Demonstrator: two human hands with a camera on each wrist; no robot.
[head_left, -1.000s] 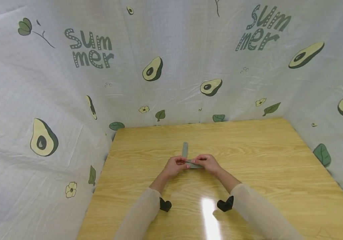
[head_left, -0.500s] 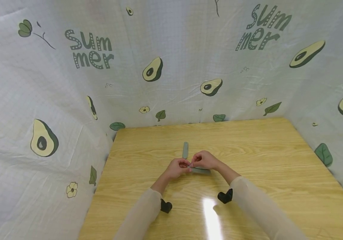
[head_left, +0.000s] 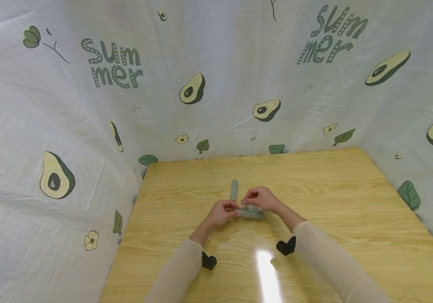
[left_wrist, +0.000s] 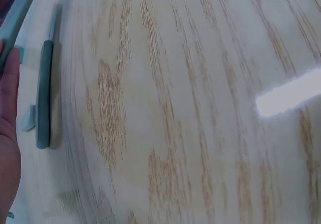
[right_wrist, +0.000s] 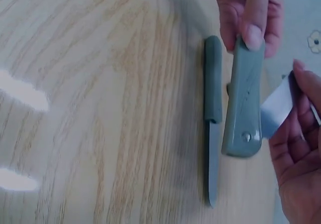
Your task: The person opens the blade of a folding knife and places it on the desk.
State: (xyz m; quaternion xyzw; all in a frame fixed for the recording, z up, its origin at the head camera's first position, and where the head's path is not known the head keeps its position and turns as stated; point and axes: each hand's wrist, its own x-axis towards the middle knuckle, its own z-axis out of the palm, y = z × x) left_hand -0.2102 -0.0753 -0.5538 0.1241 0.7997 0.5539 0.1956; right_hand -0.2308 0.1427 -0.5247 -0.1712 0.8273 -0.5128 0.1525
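Pinching one end of the folding knife [right_wrist: 244, 98] between thumb and fingers, the left hand [head_left: 222, 212] holds it above the wooden table [head_left: 315, 198], its other end pointing to 3 o'clock in the head view. Just beyond, at 1 o'clock of it, the right hand [head_left: 260, 198] pinches the blade [right_wrist: 278, 106], which stands partway out of the handle. The likeliest trouble, I judge, is a slip: smooth metal could escape those fingertips and swing back, or nick them; which edge is sharp I cannot tell. Too hard a pull could twist the handle from its end grip and drop it on the straight knife [right_wrist: 212, 114], lying on the table at 9 o'clock of it in the right wrist view. Farther off, at 11 o'clock in the head view, a green strip [head_left: 234, 190] could get knocked by a jerk; whether it is that straight knife, I cannot tell.
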